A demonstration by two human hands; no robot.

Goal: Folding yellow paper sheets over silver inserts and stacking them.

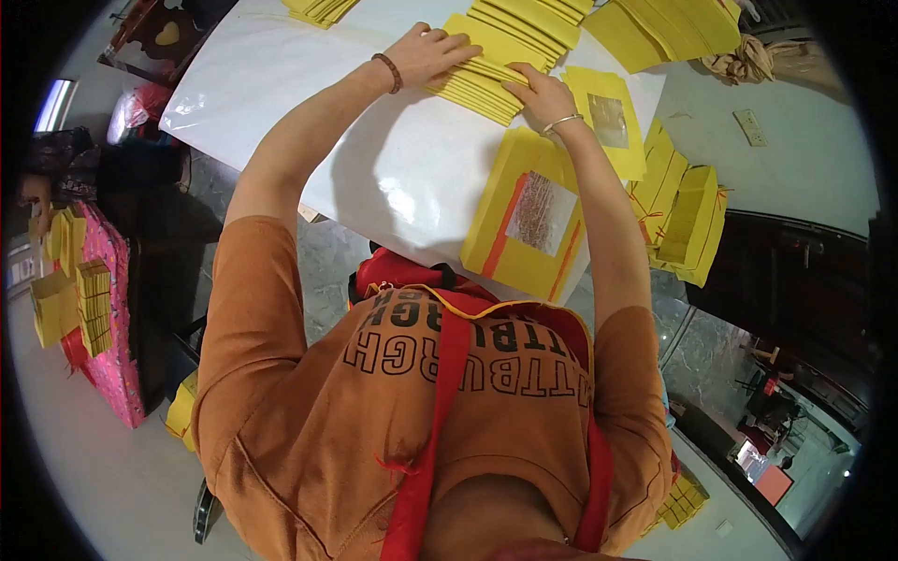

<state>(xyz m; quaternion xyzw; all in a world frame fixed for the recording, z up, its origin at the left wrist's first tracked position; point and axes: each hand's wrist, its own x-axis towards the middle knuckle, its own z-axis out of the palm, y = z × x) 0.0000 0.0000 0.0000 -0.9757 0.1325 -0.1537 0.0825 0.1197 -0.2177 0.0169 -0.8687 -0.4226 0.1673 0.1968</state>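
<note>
A row of overlapping yellow paper bags (475, 94) lies fanned out at the far side of the white table. My left hand (418, 58), a beaded bracelet on its wrist, has its fingers bent over the left end of the upper folded bag. At that bag's right end, my right hand (545, 97) pinches the edge between thumb and fingers; a thin bangle circles this wrist. Close below my right hand lies a flat yellow bag (488, 208) with a clear window and red strips. A second windowed bag (629, 140) sits to the right, partly behind my wrist.
The white-covered table (281, 126) carries more yellow stacks (655, 33) along its far side. Open yellow bags with red ties (690, 220) stand off its right edge. At far left, a pink patterned surface (110, 318) holds several yellow bundles. A dark door (786, 262) is on the right.
</note>
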